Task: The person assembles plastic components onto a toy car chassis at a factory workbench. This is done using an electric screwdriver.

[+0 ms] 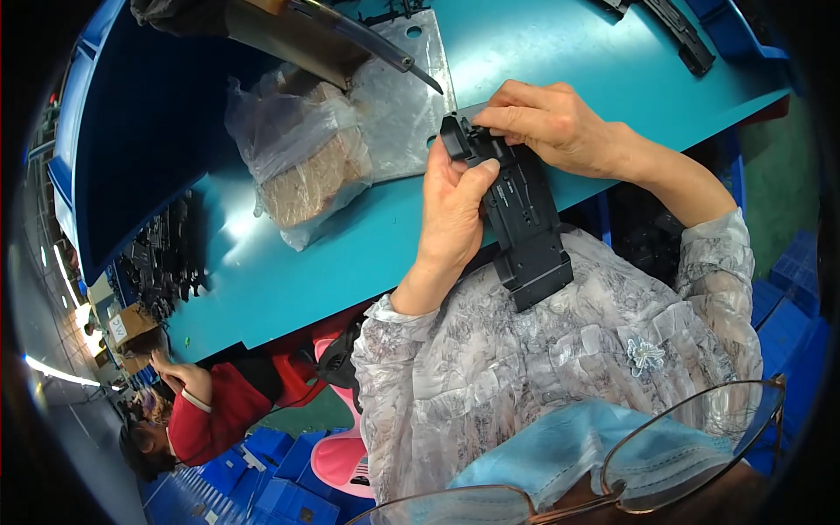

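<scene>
Head cam: L hand grips blk part, thumb on top; R hand pinches its far end.

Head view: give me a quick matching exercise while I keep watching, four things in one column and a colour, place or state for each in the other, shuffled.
Column one
1. Black part
2. Brown block
3. Co-worker's sleeve
4. Tabletop

Column two
A. Red
B. Held in the person's left hand
C. Teal
D. Partly covered by clear plastic

Right pairs: 1-B, 2-D, 3-A, 4-C.
</scene>
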The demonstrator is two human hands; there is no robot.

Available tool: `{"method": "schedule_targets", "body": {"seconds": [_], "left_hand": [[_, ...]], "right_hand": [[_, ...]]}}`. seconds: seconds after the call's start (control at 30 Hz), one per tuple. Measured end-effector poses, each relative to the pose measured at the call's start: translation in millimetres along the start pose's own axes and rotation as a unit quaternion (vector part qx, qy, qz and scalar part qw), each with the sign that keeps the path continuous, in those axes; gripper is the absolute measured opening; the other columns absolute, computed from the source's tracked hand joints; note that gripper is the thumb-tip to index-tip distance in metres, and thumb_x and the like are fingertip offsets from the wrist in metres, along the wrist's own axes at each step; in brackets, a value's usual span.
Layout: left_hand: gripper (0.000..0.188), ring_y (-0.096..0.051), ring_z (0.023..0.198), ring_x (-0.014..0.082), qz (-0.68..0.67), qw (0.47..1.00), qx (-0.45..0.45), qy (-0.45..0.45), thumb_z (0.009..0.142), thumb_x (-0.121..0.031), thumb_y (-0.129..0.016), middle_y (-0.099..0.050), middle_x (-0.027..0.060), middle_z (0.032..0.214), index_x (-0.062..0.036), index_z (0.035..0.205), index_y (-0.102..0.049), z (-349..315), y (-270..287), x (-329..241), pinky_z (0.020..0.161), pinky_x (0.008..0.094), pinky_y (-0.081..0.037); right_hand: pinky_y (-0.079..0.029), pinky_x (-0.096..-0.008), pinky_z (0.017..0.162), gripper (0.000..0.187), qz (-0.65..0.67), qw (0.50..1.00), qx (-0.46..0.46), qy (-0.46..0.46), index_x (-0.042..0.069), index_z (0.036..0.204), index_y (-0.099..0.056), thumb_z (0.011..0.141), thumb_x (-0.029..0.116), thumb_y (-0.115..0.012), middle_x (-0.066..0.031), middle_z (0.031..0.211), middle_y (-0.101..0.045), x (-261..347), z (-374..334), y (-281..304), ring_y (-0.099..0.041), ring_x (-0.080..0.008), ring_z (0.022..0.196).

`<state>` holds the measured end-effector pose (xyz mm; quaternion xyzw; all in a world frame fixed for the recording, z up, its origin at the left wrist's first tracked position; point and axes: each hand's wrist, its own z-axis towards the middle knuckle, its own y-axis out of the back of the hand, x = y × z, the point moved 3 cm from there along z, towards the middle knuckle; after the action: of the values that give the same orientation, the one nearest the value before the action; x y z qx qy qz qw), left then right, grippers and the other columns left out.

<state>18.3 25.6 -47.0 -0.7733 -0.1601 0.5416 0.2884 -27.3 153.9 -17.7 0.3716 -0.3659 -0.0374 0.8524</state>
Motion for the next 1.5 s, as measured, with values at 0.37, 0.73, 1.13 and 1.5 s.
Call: {"method": "schedule_targets", "body": {"seconds": [0.37, 0.73, 1.13, 1.5], "left_hand": [[0.036, -0.050, 0.072, 0.0075, 0.039, 0.999, 0.028, 0.001, 0.075, -0.001, -0.047, -0.049, 0.0072, 0.088, 0.0001, 0.107, -0.030, -1.0, 2.5, 1.8, 0.059, 0.0200, -0.045], [0.040, -0.049, 0.067, 0.0052, 0.050, 0.998, 0.024, 0.004, 0.074, -0.004, -0.049, -0.050, 0.0059, 0.086, -0.0009, 0.109, -0.029, 0.8, 0.5, -0.3, 0.050, 0.0159, -0.041], [0.038, -0.052, 0.085, 0.0127, 0.055, 0.998, 0.033, 0.020, 0.075, 0.000, -0.047, -0.049, 0.0086, 0.096, -0.0007, 0.110, -0.032, -2.2, 4.2, -1.1, 0.073, 0.0252, -0.043], [0.037, -0.052, 0.084, 0.0125, 0.071, 0.996, 0.036, 0.035, 0.075, 0.001, -0.045, -0.049, 0.0085, 0.096, -0.0011, 0.110, -0.032, -2.9, 4.3, -1.3, 0.072, 0.0250, -0.043]], "right_hand": [[-0.047, -0.0263, 0.050, 0.027, 0.064, 0.997, 0.006, -0.029, 0.002, 0.089, -0.055, 0.065, -0.008, -0.050, -0.0079, 0.071, -0.050, -4.8, -0.4, 0.1, -0.055, -0.0192, 0.060], [-0.045, -0.0273, 0.048, 0.026, -0.045, 0.998, 0.043, -0.004, 0.004, 0.089, -0.054, 0.065, -0.003, -0.053, -0.0068, 0.071, -0.049, -4.6, 0.8, -0.4, -0.054, -0.0198, 0.056], [-0.045, -0.0285, 0.049, 0.026, -0.031, 0.998, 0.034, 0.031, 0.002, 0.093, -0.054, 0.069, 0.009, -0.058, -0.0072, 0.073, -0.050, -0.2, 2.9, 1.5, -0.053, -0.0201, 0.058], [-0.042, -0.0308, 0.052, 0.025, 0.001, 0.996, 0.078, -0.048, 0.002, 0.092, -0.056, 0.071, 0.017, -0.057, -0.0079, 0.072, -0.049, 2.8, 7.6, 4.9, -0.051, -0.0221, 0.059]]}}
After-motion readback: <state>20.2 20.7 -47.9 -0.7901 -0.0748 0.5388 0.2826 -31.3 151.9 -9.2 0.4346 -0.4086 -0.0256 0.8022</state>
